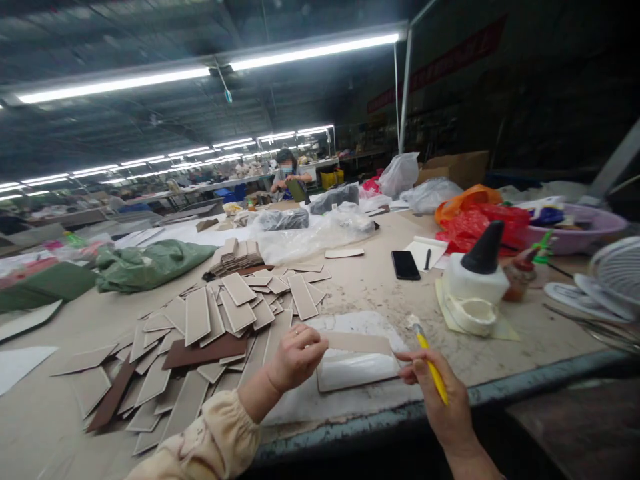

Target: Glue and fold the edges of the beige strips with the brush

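In front of me a flat beige panel lies on a white sheet, with a shiny white patch along its lower part. My left hand is closed, its fingertips pinching the panel's upper left end. My right hand grips a yellow-handled brush, whose pale bristles point up and away. Some right fingertips reach the panel's right end; whether they press on it, I cannot tell. Left of my left hand spreads a loose heap of similar beige panels, with a few brown strips among them.
A white bottle with a black cone top stands at right, beside a small pot. Beyond are a phone, red bag, purple basin and fan. Green cloth lies left. A person sits farther back.
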A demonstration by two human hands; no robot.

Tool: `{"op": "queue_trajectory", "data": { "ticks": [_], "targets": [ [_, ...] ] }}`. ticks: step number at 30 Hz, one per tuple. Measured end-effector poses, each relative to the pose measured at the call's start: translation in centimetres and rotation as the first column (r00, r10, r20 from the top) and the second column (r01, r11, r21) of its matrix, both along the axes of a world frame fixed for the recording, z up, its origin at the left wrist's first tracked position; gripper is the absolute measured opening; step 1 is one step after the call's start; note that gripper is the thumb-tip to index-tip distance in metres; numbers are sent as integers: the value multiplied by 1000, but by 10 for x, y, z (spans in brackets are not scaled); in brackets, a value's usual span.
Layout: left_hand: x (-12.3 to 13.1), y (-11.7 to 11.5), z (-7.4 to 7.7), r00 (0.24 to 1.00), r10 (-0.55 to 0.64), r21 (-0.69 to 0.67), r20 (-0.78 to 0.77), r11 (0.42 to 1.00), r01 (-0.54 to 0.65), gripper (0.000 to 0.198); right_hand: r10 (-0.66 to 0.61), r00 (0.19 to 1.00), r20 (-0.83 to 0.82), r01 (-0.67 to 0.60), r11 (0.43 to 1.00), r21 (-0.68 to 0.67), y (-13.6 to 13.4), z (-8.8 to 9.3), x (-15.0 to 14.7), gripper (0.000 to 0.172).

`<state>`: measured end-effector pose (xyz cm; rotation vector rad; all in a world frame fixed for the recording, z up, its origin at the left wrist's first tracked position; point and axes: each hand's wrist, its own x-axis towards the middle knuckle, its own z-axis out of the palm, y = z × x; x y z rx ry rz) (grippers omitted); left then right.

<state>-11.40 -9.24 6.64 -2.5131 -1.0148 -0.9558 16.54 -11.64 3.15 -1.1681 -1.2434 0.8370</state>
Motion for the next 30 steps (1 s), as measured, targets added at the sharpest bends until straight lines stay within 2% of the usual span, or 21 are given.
{"op": "queue_trajectory", "data": {
  "ticks": [3, 7, 10, 13, 15, 21, 30],
  "targets": [
    [22, -8, -10, 996, -82, -24, -46, 996, 81, 15, 3, 1000, -28, -4, 998, -63, 0, 4, -2, 31],
    [30, -13, -17, 992, -128, -86, -16, 988, 127, 14, -14, 982, 188, 19, 1000, -25, 6, -2, 10, 29],
    [17, -16, -18, 993, -72, -121, 95, 989, 84, 19, -91, 941, 325, 83, 996, 38, 12, -9, 22, 28],
    [-5, -23, -26, 975, 52, -200, 217, 980, -8, 22, -151, 925, 347, 144, 988, 47, 18, -14, 30, 29],
    [-17, -30, -35, 972, 82, -281, 220, 960, -18, 23, -146, 926, 349, 145, 989, 29, 20, -16, 31, 29],
    [-27, -47, -55, 993, -27, -476, 115, 876, 79, 24, -75, 926, 371, 82, 997, -2, 26, -23, 20, 30],
    [-26, -43, -62, 993, -87, -512, 80, 851, 116, 23, -18, 923, 385, 59, 994, -93, 35, -32, 6, 30]
  ]
}}
